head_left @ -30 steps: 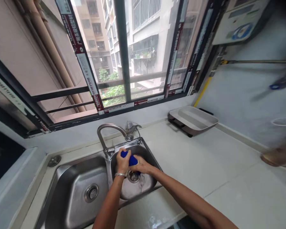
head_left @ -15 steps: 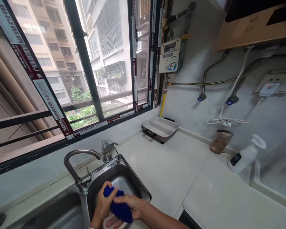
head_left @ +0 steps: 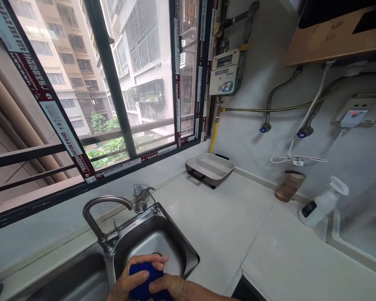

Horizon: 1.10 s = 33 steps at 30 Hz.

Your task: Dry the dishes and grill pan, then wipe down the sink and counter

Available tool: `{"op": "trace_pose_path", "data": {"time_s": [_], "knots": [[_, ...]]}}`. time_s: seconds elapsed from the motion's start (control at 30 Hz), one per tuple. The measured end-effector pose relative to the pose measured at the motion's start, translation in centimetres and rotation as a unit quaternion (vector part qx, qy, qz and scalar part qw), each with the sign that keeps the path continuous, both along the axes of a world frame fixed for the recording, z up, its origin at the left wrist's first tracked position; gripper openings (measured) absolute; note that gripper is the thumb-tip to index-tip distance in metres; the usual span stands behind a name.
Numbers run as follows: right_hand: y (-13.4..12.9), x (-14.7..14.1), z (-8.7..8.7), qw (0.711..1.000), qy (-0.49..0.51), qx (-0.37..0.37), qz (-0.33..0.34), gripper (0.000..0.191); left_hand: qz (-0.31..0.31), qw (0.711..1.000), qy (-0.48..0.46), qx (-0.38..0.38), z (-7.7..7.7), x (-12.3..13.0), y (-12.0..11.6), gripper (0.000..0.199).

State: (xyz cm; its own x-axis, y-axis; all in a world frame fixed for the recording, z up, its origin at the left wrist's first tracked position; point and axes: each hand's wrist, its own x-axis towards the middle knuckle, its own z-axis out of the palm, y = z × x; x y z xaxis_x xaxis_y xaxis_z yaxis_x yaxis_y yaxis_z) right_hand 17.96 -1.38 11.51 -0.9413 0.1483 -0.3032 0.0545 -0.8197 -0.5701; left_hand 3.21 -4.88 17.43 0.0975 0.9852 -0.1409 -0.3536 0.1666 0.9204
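A blue cloth [head_left: 143, 281] is bunched between my two hands at the near side of the right-hand sink basin [head_left: 175, 238]. My left hand [head_left: 125, 279] wraps it from the left, its thumb lying across the front and its fingers curled over the top. From the right, my right hand [head_left: 172, 286] pinches the cloth, with its thumb pressed on the front and its other fingers hidden. The lower part of the cloth runs out of the frame.
A curved faucet [head_left: 95, 221] rises between the two basins, left of my hands. On the counter stand a two-section electric pan [head_left: 211, 165], a brown pitcher [head_left: 290, 187] and a white spray bottle [head_left: 321, 205]. A drain strainer [head_left: 141, 206] lies behind the sink.
Both hands and the blue cloth have moved lower and nearer to me. The cloth is more bunched now, and the left fingers have come over its top. The basin's drain shows.
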Motion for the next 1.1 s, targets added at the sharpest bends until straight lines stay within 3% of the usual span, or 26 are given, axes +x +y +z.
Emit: {"op": "trace_pose_path", "data": {"time_s": [0.07, 0.13, 0.27, 0.37, 0.47, 0.57, 0.63, 0.97, 1.1], "knots": [[0.9, -0.4, 0.8, 0.999, 0.007, -0.037, 0.032, 0.022, 0.003, 0.998, 0.062, 0.004, 0.0, -0.1, 0.7, 0.035], [1.7, -1.0, 1.9, 0.999, -0.01, -0.029, 0.043, 0.024, 0.033, 0.995, 0.091, 0.002, 0.0, -0.3, 1.7, 0.036], [2.7, -2.5, 4.1, 0.989, -0.119, 0.088, -0.019, 0.029, 0.093, 0.989, 0.111, 0.029, 0.6, -0.3, 3.6, 0.037], [3.0, -3.5, 4.8, 0.968, -0.173, 0.164, -0.075, 0.027, 0.118, 0.985, 0.117, 0.048, 1.1, -0.2, 4.6, 0.041], [3.3, -4.3, 4.0, 0.935, -0.221, 0.257, -0.101, 0.024, 0.173, 0.978, 0.101, 0.065, 0.8, 0.0, 5.3, 0.037], [3.7, -5.0, 2.4, 0.858, -0.274, 0.41, -0.144, 0.016, 0.241, 0.965, 0.077, 0.076, -0.7, 0.1, 5.8, 0.017], [4.0, -5.6, 1.2, 0.817, -0.29, 0.473, -0.158, 0.012, 0.276, 0.957, 0.064, 0.07, -2.0, 0.0, 5.9, 0.011], [3.7, -7.5, -1.8, 0.723, -0.313, 0.602, -0.129, 0.024, 0.404, 0.914, -0.014, 0.016, -6.6, -0.8, 4.9, 0.013], [2.8, -7.3, -3.4, 0.655, -0.365, 0.651, -0.111, 0.044, 0.43, 0.902, -0.034, -0.013, -8.1, -0.9, 4.5, 0.017]]}}
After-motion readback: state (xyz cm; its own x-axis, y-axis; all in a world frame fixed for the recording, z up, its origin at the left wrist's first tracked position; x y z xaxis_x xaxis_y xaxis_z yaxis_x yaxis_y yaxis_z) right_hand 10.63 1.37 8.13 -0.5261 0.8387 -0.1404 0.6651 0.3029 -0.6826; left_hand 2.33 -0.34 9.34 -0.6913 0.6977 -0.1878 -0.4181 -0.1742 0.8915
